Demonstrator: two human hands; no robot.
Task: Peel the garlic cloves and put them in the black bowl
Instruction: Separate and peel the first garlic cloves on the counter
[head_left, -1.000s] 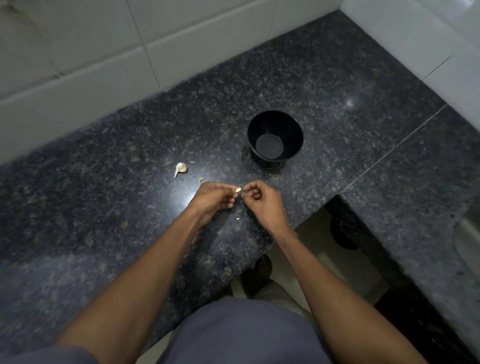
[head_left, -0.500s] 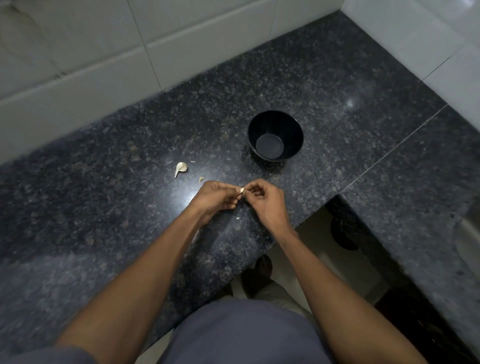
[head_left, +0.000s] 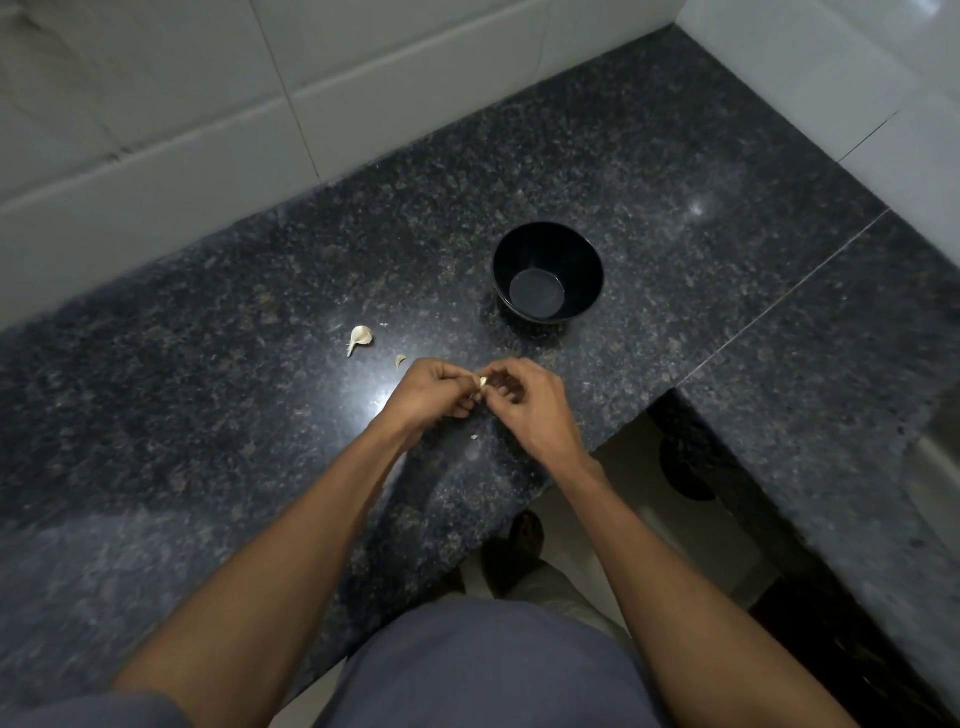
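- My left hand (head_left: 434, 392) and my right hand (head_left: 524, 400) meet over the near part of the counter (head_left: 208, 415), fingertips together.
- Between them I hold a garlic clove (head_left: 483, 383); only a small pale bit of it shows where the fingers meet.
- My left hand has its fingers curled in and pinches the clove from the left side.
- My right hand is curled too, thumb and forefinger pinching the same clove from the right.
- Just below my hands a tiny pale scrap of skin (head_left: 474, 437) lies on the counter.
- Just left of my left hand lies a small piece of peel (head_left: 400, 360), apart from my knuckles.
- Further left and a little farther off is a bigger garlic piece (head_left: 360, 338) with a thin tail, lying alone on the stone; I cannot tell if it is a whole clove or only husk.
- The black bowl (head_left: 587, 260) stands upright on the counter beyond my right hand, well apart from it, and I see nothing in it but its shiny bottom.
- White wall tiles (head_left: 156, 104) run along the far edge of the counter and up the right side.
- Nearest to me are my grey shirt (head_left: 467, 670) and the pale floor (head_left: 597, 519) past the counter's edge.
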